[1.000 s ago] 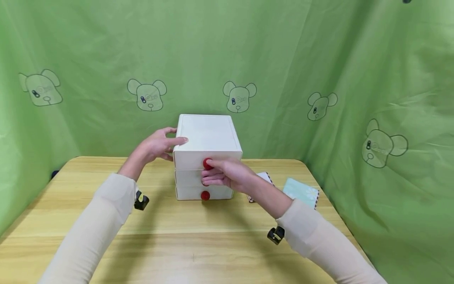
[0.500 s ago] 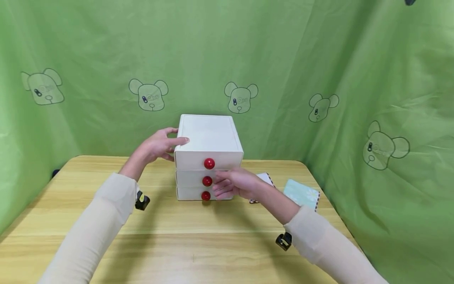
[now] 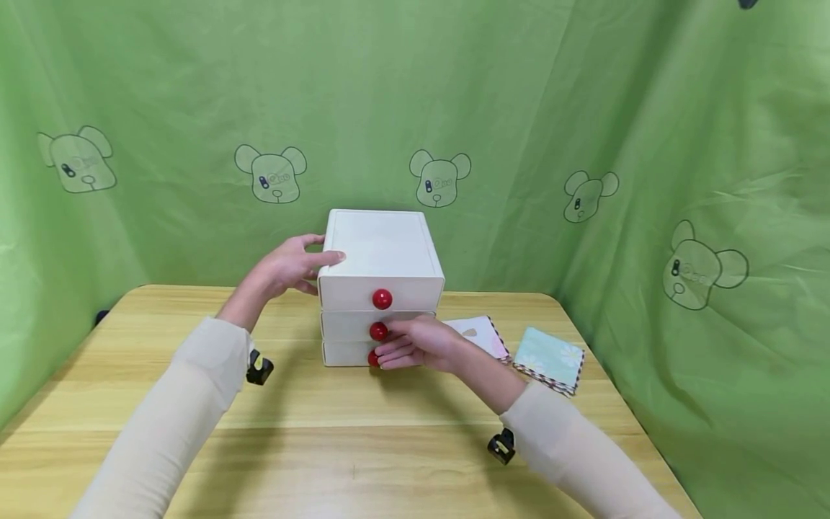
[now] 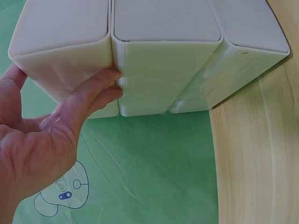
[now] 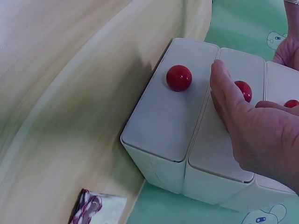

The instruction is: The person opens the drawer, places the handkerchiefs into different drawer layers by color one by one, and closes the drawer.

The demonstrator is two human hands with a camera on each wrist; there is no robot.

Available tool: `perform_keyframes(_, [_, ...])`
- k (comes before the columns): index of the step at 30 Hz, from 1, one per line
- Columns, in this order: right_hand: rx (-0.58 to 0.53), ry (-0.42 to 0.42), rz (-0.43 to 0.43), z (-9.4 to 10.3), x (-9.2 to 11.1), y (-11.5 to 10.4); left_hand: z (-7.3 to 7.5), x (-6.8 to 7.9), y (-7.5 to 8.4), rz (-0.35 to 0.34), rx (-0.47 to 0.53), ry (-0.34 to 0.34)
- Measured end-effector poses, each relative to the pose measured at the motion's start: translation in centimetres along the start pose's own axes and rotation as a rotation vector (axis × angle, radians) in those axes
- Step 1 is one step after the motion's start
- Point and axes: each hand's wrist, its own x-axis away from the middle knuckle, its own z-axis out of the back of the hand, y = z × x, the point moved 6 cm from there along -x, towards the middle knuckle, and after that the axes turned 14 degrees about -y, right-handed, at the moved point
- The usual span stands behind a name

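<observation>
A wooden table [image 3: 292,447] meets a green curtain [image 3: 357,86]. On it, white drawers [image 3: 382,270] face the head camera, depth running curtainward. The left grip [image 3: 288,267] spreads over their left edge; the right grip [image 3: 428,344] parts around the middle knob [image 3: 378,331], contact unclear.

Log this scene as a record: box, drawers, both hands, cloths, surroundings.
box: white, three stacked drawers, on table
drawers: all look closed; one round red knob each
left hand: thumb on box top, fingers against its left side
right hand: at middle knob, thumb and fingers on opposite sides; firm grip unclear
white cloth: right of box, flat, partly hidden in head view
blue cloth: right of white cloth, folded
backdrop: green curtain with bear outlines
</observation>
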Motion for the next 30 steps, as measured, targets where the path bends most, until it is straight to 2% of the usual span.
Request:
perform_keyframes(15, [-0.085,0.033,0.015,-0.7,-1.2,0.5,0.2,-0.2,-0.2,0.010,-0.005,0.010])
perform_keyframes(30, [-0.089,0.071,0.041,-0.7,-1.3,0.5,0.2,-0.1,-0.2,0.015,-0.009,0.012])
